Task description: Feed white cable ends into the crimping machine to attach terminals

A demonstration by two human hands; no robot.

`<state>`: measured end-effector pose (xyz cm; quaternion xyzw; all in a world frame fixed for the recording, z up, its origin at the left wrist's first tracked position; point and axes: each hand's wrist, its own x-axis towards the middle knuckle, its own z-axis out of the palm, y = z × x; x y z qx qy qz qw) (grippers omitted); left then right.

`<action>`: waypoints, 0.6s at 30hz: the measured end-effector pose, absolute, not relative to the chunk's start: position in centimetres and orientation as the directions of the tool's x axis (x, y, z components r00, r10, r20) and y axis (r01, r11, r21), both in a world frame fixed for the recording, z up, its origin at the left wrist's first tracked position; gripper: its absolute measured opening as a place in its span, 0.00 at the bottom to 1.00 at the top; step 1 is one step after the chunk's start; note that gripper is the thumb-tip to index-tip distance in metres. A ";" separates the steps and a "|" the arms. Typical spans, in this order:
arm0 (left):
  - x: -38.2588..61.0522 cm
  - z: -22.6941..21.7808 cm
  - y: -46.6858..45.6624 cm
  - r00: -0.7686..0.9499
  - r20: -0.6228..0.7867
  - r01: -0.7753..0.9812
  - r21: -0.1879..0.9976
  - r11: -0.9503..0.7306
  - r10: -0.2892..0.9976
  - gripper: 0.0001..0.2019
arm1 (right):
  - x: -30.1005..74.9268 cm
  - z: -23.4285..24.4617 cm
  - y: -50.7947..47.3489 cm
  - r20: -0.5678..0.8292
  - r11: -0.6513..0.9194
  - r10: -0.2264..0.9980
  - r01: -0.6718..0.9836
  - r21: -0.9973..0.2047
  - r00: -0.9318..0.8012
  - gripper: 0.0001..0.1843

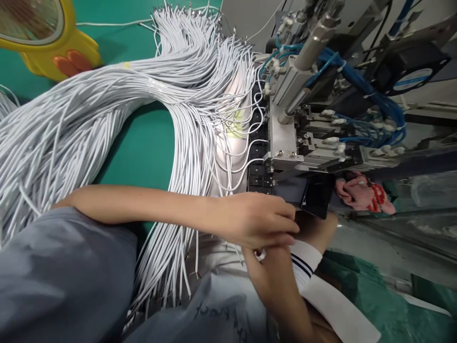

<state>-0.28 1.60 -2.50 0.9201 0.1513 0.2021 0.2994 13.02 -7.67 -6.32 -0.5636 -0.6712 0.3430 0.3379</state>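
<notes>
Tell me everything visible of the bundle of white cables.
The bundle is many thin, plastic-looking white cables. It sweeps from the left edge over the green table, then splits: one branch ends at the top, another bends toward the person's lap, where loose ends show, at least one with coloured wires. Several cables curve toward the machine. The left forearm crosses over it; contact is unclear.

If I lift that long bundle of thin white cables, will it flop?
The bundle would probably sag, since it curves loosely across the green tabletop. It's likely heavy, having so many strands. Its far ends might splay, as they fan out.
</notes>
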 end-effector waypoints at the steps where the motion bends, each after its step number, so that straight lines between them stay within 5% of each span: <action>1: -0.4 -2.5 2.1 0.871 0.254 0.158 0.666 -0.729 0.421 0.14 | 13.7 -5.8 -7.3 0.062 0.118 0.991 0.557 -0.822 -0.119 0.09; 5: -0.7 -2.5 3.4 0.853 0.158 0.219 0.757 -0.615 0.498 0.13 | 16.1 -4.5 -5.0 0.059 0.017 0.996 0.510 -0.860 0.067 0.03; 8: -0.8 -2.5 3.7 0.809 0.198 0.265 0.718 -0.643 0.554 0.12 | 16.7 -4.8 -3.3 0.005 -0.034 0.983 0.213 -0.976 0.181 0.06; 12: -0.8 -2.0 3.8 0.731 0.300 0.271 0.696 -0.665 0.613 0.11 | 16.0 -5.6 -1.9 0.004 0.020 0.995 -0.155 -0.988 0.102 0.12; 18: -0.7 -2.4 3.9 0.686 0.374 0.261 0.675 -0.690 0.625 0.10 | 15.3 -5.5 -1.2 0.218 0.216 0.953 0.032 -0.976 0.210 0.06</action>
